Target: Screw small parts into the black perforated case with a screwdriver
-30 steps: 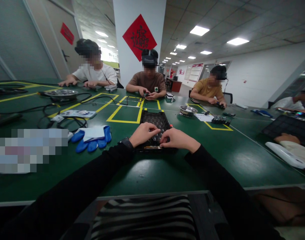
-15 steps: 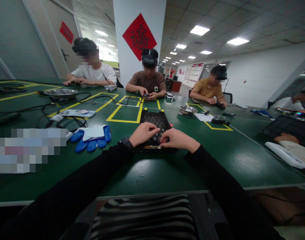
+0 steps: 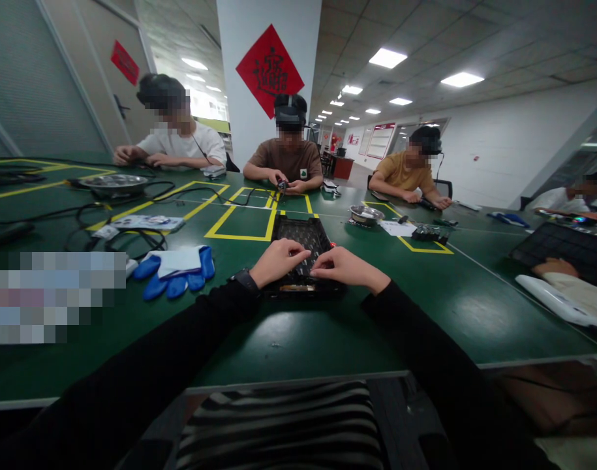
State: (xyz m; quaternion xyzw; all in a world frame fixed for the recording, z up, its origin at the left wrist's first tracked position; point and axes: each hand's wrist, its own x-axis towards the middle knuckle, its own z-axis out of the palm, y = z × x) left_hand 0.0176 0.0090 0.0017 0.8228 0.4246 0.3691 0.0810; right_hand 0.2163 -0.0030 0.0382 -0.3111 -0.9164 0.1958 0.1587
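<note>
An open black plastic case point(image 3: 298, 236) with a patterned inside lies on the green table in front of me. My left hand point(image 3: 280, 261) is over its left side, fingers drawn together and pointing inward. My right hand point(image 3: 346, 267) is over its right side, thumb and fingertips pinched just above the front part. Whatever either hand may hold is too small or hidden to make out. Close to the front wall, below my fingertips, lies a narrow brownish strip point(image 3: 297, 288). A small red spot point(image 3: 333, 244) shows at the case's right edge.
Blue and white gloves point(image 3: 177, 271) lie on the left, by black cables point(image 3: 90, 219) and a pale box point(image 3: 149, 223). Metal bowls point(image 3: 365, 215) stand farther off. Several people sit around the table. At right, a co-worker's hand point(image 3: 555, 267) is near a white device point(image 3: 557, 300).
My right fingertips have lifted slightly from the brownish strip at the front, which now shows more fully. My left hand stays almost in place. The view has shifted a little.
</note>
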